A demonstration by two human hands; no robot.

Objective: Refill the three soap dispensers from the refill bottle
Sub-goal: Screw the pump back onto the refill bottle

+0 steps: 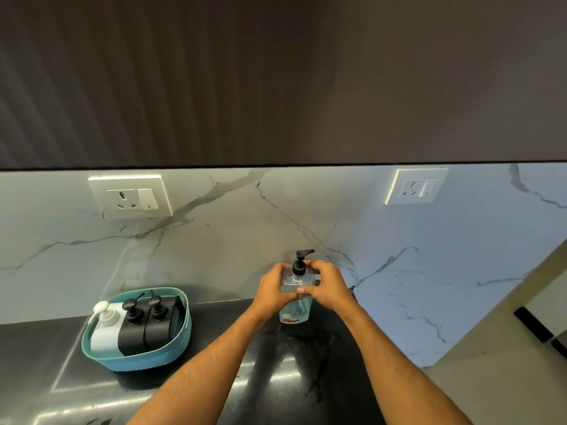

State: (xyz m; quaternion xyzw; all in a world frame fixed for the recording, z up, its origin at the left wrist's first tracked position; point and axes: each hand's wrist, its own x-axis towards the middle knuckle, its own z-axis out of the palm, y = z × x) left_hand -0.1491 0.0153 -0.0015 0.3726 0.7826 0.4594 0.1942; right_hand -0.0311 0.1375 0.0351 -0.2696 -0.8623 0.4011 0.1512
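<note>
The dark table (214, 348) fills the lower frame. At lower left on it, a blue basket (138, 360) holds 3 dispensers (135, 326). At center, the clear bottle (297, 308) stands upright, gripped between the left hand (273, 291) and right hand (329, 288).

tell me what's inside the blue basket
Three pump bottles stand inside the basket: one white bottle and two black bottles. Their lower parts are hidden by the wall.
</note>
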